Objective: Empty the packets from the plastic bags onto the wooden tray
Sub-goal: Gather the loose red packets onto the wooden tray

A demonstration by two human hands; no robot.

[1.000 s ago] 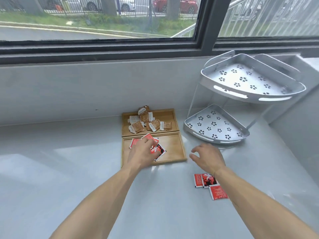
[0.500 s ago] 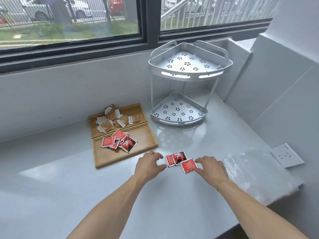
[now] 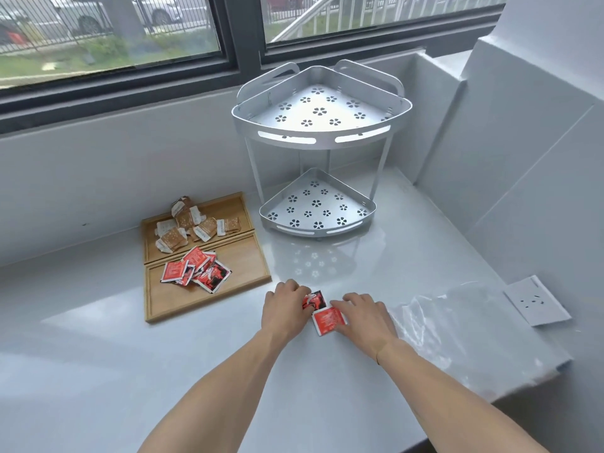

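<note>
— Grey counter [image 3: 98, 338] under window; wooden tray [image 3: 242, 273] at left, brown packets [image 3: 192, 225] in far compartment, red packets [image 3: 196, 271] in near one.

— Since a moment ago: left hand [image 3: 286, 310] gone from tray, now pinched on stray red packet [image 3: 315, 299]; right hand [image 3: 362, 317] flat, fingers pressing second packet [image 3: 328, 320].

— Meaning?

— Probably last strays being gathered. Plastic bag [image 3: 457, 328] at right, seemingly empty.

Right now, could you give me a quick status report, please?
Both hands, left and right, gathering loose red packets on counter. Wooden tray part-filled. Path clear.
</note>
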